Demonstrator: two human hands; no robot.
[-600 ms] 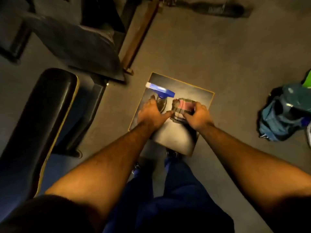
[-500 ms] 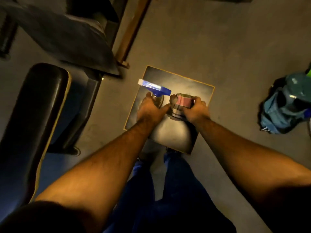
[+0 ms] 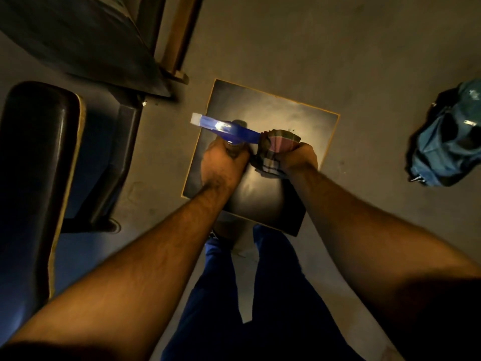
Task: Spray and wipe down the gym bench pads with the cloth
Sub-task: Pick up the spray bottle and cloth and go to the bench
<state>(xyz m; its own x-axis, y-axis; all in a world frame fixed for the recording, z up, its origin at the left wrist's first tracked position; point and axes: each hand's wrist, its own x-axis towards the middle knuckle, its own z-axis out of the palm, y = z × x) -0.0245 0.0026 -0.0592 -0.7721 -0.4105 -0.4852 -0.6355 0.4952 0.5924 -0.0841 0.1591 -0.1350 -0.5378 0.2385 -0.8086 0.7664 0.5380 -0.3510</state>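
Note:
My left hand [image 3: 224, 164] grips the neck of a spray bottle whose blue trigger head [image 3: 223, 127] points left with a white nozzle. Beside it, my right hand [image 3: 296, 157] clutches a bunched checked cloth [image 3: 278, 144], pink and dark. Both hands hover over a dark square pad [image 3: 299, 118] with an orange edge that lies below me. The black bench pad [image 3: 33, 162] with yellow trim runs along the left, apart from both hands. The bottle's body is hidden under my hand.
A second dark padded seat and its frame [image 3: 86, 37] stand at the top left, with a wooden rail [image 3: 179, 35] next to them. A blue-green bag [image 3: 447, 142] lies on the grey floor at the right. My legs in blue trousers [image 3: 250, 295] are below.
Both hands have risen toward the camera with the bottle and the cloth. The view has shifted, so the bench and the pad sit lower in the frame.

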